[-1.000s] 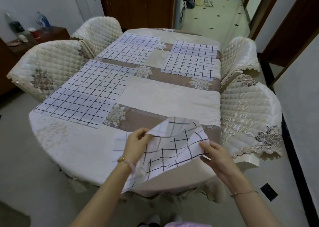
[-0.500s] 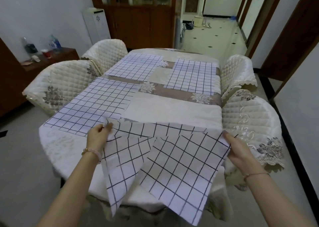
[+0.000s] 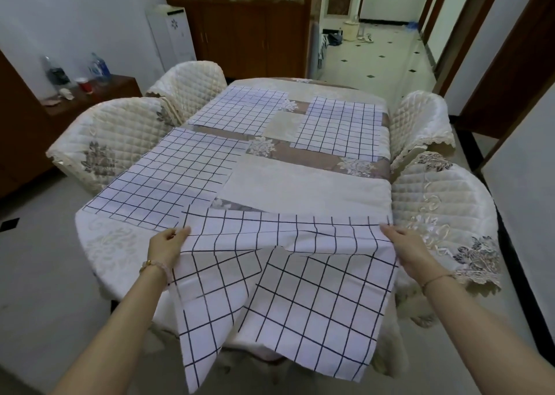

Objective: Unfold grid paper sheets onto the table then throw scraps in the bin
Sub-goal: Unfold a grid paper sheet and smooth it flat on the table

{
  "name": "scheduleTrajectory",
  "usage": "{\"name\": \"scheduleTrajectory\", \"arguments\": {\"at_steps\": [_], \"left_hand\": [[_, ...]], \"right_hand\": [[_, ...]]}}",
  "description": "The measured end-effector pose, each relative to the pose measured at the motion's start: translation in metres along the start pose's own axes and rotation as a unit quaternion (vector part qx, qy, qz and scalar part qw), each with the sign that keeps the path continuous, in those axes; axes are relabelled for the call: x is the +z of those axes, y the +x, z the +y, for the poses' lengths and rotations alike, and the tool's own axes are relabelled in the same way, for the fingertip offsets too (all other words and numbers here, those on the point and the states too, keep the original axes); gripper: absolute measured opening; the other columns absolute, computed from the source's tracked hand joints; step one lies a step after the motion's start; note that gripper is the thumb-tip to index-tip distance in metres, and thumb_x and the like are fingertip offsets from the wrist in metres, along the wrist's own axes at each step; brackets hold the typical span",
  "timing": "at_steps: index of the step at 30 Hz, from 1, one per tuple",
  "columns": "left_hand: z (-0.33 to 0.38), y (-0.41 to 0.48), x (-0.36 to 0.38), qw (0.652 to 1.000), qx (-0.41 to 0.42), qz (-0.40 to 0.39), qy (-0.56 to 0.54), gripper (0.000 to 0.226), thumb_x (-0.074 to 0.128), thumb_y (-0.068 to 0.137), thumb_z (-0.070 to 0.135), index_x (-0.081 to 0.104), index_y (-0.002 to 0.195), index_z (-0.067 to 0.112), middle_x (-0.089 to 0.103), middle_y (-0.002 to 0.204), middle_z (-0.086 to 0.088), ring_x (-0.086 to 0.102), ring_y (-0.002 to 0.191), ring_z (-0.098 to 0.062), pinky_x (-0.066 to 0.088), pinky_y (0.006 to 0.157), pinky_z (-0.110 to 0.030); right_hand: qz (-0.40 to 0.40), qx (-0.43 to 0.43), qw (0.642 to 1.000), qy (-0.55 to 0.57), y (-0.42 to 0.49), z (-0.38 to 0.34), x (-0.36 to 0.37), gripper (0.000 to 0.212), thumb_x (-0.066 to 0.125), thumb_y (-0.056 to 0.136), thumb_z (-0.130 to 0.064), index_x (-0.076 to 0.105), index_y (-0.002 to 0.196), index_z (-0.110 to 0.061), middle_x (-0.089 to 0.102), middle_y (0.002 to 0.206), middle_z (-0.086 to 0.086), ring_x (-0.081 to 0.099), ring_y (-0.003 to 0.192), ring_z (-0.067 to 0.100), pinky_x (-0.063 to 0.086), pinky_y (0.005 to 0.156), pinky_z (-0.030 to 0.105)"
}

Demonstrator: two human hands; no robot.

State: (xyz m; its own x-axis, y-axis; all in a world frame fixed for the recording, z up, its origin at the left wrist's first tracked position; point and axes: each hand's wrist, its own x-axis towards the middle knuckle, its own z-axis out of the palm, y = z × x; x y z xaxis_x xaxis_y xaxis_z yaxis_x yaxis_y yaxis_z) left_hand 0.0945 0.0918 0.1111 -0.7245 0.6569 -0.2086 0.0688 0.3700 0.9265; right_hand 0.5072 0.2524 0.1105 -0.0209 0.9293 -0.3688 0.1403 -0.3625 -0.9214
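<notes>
On the dining table (image 3: 303, 181), 3 grid sheets (image 3: 168, 181) lie flat; at its near edge our left hand (image 3: 166, 248) and right hand (image 3: 410, 246) each grip a half-unfolded 4th grid sheet (image 3: 303, 292).

Four grid sheets (image 3: 240, 111) (image 3: 339, 127) (image 3: 168, 178) (image 3: 285, 274); four chairs (image 3: 192, 82) (image 3: 114, 136) (image 3: 420, 115) (image 3: 444, 202); two bottles (image 3: 55, 72) (image 3: 99, 67); two hands (image 3: 166, 246) (image 3: 405, 244); one table (image 3: 300, 184).

White walls (image 3: 75, 19). Dark wood cabinet (image 3: 249, 34) at back, with a white appliance (image 3: 172, 34) just left of it. Low brown sideboard (image 3: 99, 96) at left holds bottles (image 3: 98, 68) and a red cup (image 3: 85, 85). Four cream quilted chairs (image 3: 120, 136) flank the desk (image 3: 300, 184), two per side. Grey floor (image 3: 36, 274). Pale tiled hallway (image 3: 378, 58) beyond, with black diamond insets. Dark door frames (image 3: 504, 73) at right.
</notes>
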Motion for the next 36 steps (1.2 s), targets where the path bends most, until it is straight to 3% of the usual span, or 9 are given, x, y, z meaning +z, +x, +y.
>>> {"name": "scheduleTrajectory", "arguments": {"at_steps": [3,8,12,15,18,22,26,29,36], "left_hand": [[-0.020,0.011,-0.002,0.999,-0.039,0.002,0.022,0.018,0.059,0.089,0.027,0.053,0.081,0.012,0.045,0.082,-0.005,0.038,0.079,-0.017,0.026,0.055,-0.023],[-0.042,0.008,-0.004,0.995,-0.099,-0.015,0.023,0.024,0.056,0.091,0.030,0.058,0.091,0.006,0.051,0.094,-0.008,0.044,0.090,-0.021,0.038,0.078,-0.031],[-0.061,-0.004,-0.017,0.987,-0.152,-0.058,0.003,0.034,0.059,0.087,0.039,0.062,0.101,0.009,0.061,0.111,-0.013,0.055,0.107,-0.031,0.041,0.100,-0.043],[-0.073,-0.020,-0.026,0.978,-0.182,-0.098,-0.038,0.034,0.059,0.086,0.041,0.065,0.099,0.010,0.067,0.108,-0.013,0.060,0.106,-0.034,0.043,0.099,-0.050],[-0.075,-0.039,-0.027,0.975,-0.162,-0.147,-0.035,0.019,0.056,0.091,0.030,0.063,0.095,0.013,0.065,0.098,0.007,0.058,0.098,-0.019,0.040,0.096,-0.040],[-0.066,-0.046,-0.025,0.977,-0.120,-0.168,-0.055,0.018,0.058,0.090,0.023,0.067,0.093,0.008,0.071,0.098,-0.009,0.063,0.101,-0.028,0.047,0.091,-0.043],[-0.032,-0.042,-0.015,0.986,-0.022,-0.157,-0.049,0.017,0.059,0.089,0.010,0.063,0.073,0.006,0.070,0.077,-0.007,0.063,0.097,-0.034,0.050,0.073,-0.036],[0.009,-0.038,-0.002,0.987,0.045,-0.135,-0.080,0.012,0.059,0.088,0.011,0.060,0.077,0.005,0.068,0.059,0.014,0.066,0.083,-0.019,0.051,0.063,-0.026],[0.055,-0.023,0.034,0.979,0.100,-0.100,-0.146,0.018,0.063,0.086,0.025,0.059,0.092,0.009,0.055,0.087,-0.012,0.052,0.086,-0.022,0.044,0.075,-0.032]], "right_hand": [[-0.040,0.088,0.995,0.030,0.007,0.028,0.001,0.052,0.064,0.076,-0.058,0.070,0.099,-0.011,0.071,0.104,0.014,0.067,0.091,0.032,0.056,0.083,0.047],[-0.082,0.106,0.991,0.008,-0.021,0.058,0.014,0.025,0.060,0.089,-0.013,0.065,0.109,0.000,0.071,0.096,0.015,0.068,0.073,0.022,0.055,0.054,0.025],[-0.065,0.104,0.992,-0.037,-0.033,0.080,0.018,0.017,0.066,0.083,-0.005,0.066,0.100,-0.002,0.070,0.100,0.017,0.067,0.085,0.028,0.054,0.068,0.031],[-0.045,0.095,0.992,-0.063,-0.041,0.084,0.018,0.011,0.067,0.083,-0.006,0.067,0.093,-0.004,0.070,0.097,0.015,0.067,0.082,0.026,0.051,0.065,0.028],[-0.036,0.075,0.994,-0.076,-0.043,0.084,0.018,0.018,0.067,0.082,-0.007,0.068,0.099,0.002,0.071,0.101,0.017,0.067,0.087,0.029,0.052,0.068,0.029],[-0.020,0.047,0.997,-0.060,-0.051,0.071,0.016,0.021,0.064,0.086,-0.012,0.068,0.105,-0.003,0.071,0.103,0.014,0.065,0.084,0.025,0.049,0.062,0.027],[0.011,-0.017,0.999,-0.030,-0.060,0.032,0.002,0.014,0.064,0.086,-0.016,0.071,0.098,-0.013,0.073,0.102,0.010,0.068,0.093,0.026,0.055,0.079,0.040],[0.048,-0.062,0.997,-0.024,-0.066,-0.005,-0.015,0.014,0.066,0.085,-0.020,0.072,0.095,-0.013,0.073,0.099,0.009,0.068,0.093,0.026,0.055,0.087,0.045],[0.126,-0.154,0.980,0.005,-0.078,-0.057,-0.056,0.021,0.063,0.087,-0.016,0.060,0.074,0.000,0.062,0.065,0.002,0.058,0.054,0.007,0.046,0.046,0.013]]}}
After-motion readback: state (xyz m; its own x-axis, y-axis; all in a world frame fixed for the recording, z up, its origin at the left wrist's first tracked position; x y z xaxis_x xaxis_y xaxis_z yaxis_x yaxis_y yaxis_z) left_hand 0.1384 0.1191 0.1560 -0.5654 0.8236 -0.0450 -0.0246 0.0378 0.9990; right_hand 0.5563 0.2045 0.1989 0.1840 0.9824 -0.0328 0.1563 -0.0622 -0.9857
